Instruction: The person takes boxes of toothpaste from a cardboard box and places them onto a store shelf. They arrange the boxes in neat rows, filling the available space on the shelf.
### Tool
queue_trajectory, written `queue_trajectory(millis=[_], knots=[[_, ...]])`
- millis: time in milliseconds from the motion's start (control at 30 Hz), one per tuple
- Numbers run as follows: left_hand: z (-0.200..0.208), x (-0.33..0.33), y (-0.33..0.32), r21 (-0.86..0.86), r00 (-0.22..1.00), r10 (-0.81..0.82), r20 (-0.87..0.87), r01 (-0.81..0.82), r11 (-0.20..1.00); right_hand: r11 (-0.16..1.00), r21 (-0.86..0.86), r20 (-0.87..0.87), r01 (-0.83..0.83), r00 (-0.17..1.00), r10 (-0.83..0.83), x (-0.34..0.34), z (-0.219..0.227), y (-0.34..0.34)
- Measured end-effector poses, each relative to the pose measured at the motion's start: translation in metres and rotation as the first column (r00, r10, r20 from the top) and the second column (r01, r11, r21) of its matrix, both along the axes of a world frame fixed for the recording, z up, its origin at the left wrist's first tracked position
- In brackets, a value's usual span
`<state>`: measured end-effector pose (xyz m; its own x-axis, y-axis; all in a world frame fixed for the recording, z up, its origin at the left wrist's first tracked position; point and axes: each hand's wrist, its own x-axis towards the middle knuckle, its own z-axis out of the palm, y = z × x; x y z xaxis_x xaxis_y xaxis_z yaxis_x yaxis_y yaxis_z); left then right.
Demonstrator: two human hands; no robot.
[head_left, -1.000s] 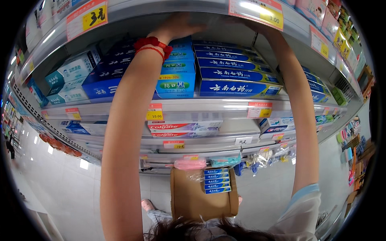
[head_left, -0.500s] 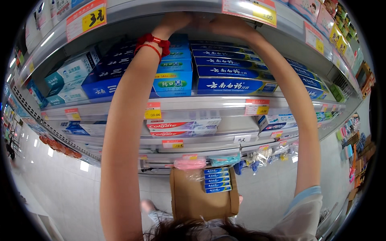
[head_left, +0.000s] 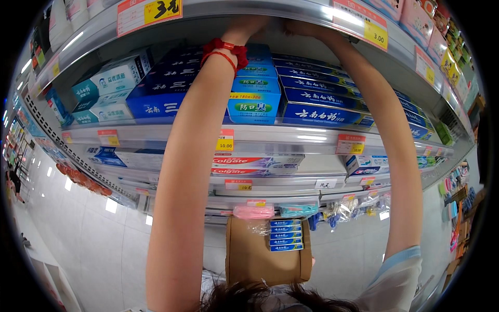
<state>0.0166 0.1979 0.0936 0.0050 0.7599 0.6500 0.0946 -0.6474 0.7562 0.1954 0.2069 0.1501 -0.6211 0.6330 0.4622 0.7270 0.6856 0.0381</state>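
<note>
Both my arms reach far into the upper shelf, under the ledge above it. My left hand [head_left: 248,28], with a red band at the wrist, is at the back, above a stack of light-blue toothpaste boxes [head_left: 253,106]. To its right, my right hand [head_left: 304,28] is above the rear of the dark-blue toothpaste boxes [head_left: 325,114], stacked in a row. Shadow and the ledge hide the fingers of both hands, and I cannot make out anything in them. Below me, an open cardboard box [head_left: 249,260] holds several blue toothpaste boxes [head_left: 286,235].
Large dark-blue cartons [head_left: 150,106] and white-teal boxes [head_left: 106,106] fill the shelf's left part. The upper ledge [head_left: 249,11], with price tags, overhangs my hands. On a lower shelf lie red-and-white toothpaste boxes [head_left: 249,165]. Pink packets [head_left: 253,211] hang over the cardboard box's far edge.
The view has shifted left, so the shelf appears further right. Both hands remain deep in the shelf, with a slightly wider gap between them.
</note>
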Motion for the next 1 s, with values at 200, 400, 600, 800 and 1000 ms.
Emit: queue_trajectory(millis=[200, 400, 600, 800, 1000], knots=[[0.005, 0.003, 0.005, -0.04, 0.985, 0.033, -0.169, -0.041, 0.998, 0.997, -0.065, 0.045, 0.037, 0.998, -0.034, 0.012, -0.004, 0.001], [0.008, -0.019, 0.02, 0.517, 0.539, 0.759, -0.365, -0.561, 0.647, 0.998, -0.045, 0.131, 0.043, 0.991, -0.037, -0.013, -0.01, 0.004], [0.002, 0.002, 0.022, 0.472, 0.377, 0.806, -0.457, -0.665, 0.579, 0.99, -0.012, 0.228, 0.14, 0.964, -0.134, -0.03, -0.018, 0.013], [0.01, -0.008, 0.001, 0.439, 0.304, 0.78, -0.547, -0.689, 0.577, 0.983, 0.038, 0.277, 0.18, 0.943, -0.183, -0.055, -0.026, 0.023], [0.015, 0.005, 0.015, 0.596, 0.294, 0.827, -0.478, -0.583, 0.552, 0.964, 0.116, 0.259, 0.24, 0.93, -0.263, -0.022, -0.013, -0.017]])
